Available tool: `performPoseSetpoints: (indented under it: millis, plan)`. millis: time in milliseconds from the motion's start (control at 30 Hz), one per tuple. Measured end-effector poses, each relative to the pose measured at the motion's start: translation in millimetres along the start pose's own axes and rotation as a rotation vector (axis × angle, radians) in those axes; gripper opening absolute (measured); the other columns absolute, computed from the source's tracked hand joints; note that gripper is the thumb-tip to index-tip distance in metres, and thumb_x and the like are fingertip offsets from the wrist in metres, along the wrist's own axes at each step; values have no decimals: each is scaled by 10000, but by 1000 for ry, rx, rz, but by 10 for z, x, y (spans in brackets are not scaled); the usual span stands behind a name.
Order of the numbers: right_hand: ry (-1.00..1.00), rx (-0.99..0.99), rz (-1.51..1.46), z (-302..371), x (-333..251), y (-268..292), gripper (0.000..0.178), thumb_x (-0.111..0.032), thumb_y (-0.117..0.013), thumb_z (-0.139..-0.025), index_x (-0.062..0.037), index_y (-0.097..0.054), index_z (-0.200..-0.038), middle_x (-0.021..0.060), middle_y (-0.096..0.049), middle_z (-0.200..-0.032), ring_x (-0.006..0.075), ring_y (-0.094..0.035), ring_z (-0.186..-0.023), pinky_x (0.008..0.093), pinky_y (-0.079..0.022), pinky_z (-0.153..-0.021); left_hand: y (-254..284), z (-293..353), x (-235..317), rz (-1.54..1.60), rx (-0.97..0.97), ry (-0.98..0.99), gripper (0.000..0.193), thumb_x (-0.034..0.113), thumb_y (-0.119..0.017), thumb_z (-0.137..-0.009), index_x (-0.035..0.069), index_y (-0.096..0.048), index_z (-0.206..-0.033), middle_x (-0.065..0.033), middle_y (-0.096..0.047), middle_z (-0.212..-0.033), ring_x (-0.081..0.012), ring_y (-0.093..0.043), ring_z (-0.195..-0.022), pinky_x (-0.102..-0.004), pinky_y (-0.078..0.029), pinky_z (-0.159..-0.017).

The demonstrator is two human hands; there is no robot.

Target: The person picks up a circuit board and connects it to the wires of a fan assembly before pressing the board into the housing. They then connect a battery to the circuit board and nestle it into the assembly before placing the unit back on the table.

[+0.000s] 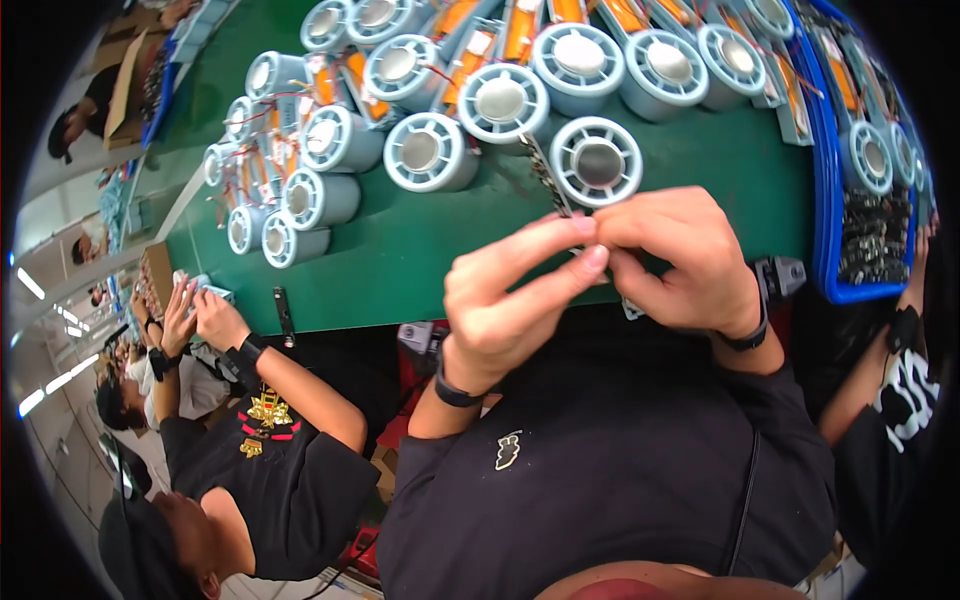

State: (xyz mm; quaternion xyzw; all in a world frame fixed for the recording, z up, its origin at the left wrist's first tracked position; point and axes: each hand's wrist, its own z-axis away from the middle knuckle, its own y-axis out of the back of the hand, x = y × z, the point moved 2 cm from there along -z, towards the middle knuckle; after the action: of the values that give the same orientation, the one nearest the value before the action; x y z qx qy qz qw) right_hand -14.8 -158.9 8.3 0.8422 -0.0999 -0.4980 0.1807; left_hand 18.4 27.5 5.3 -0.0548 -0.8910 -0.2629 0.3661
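Note:
In front of me, my left hand and my right hand meet with closed fingertips. A narrow dark strip, which looks like a circuit board, sticks out from the left fingers toward the far side. What the right fingertips pinch is hidden between the two hands. Just beyond them lies a light-blue round housing with a ribbed rim and a silvery centre. A small bit of pale-blue plastic shows under my right hand; I cannot tell whether it belongs to that housing.
Several similar housings with orange parts and wires crowd the far side of the green table. On the right, a blue tray holds housings and dark boards. A black tool lies near the left edge. Co-workers sit on both sides.

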Motion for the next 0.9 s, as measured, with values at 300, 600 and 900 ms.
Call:
performPoseSetpoints:
  millis: [300,600,900]
  plan:
    - [-9,76,9,58,-64,7,186,95,-686,-746,18,-690,-916,149,-749,-884,278,-726,-709,336,-555,-620,-97,42,126,-178,108,-63,272,-45,-828,-743,20,-791,-1004,-163,-721,-1101,-274,-755,-884,-322,-638,-740]
    - [-87,45,-14,78,-77,-60,167,135,-656,-775,29,-642,-903,123,-685,-838,188,-630,-596,267,-492,-540,-30,113,103,-187,115,-8,279,-43,-839,-737,44,-794,-999,-133,-721,-1109,-236,-752,-835,-300,-622,-663]
    - [-76,19,33,54,-198,-164,111,119,-630,-851,37,-648,-924,92,-689,-836,119,-603,-570,238,-445,-530,9,219,100,-167,216,-38,226,6,-802,-794,60,-783,-1012,-121,-723,-1102,-227,-746,-810,-287,-609,-637]
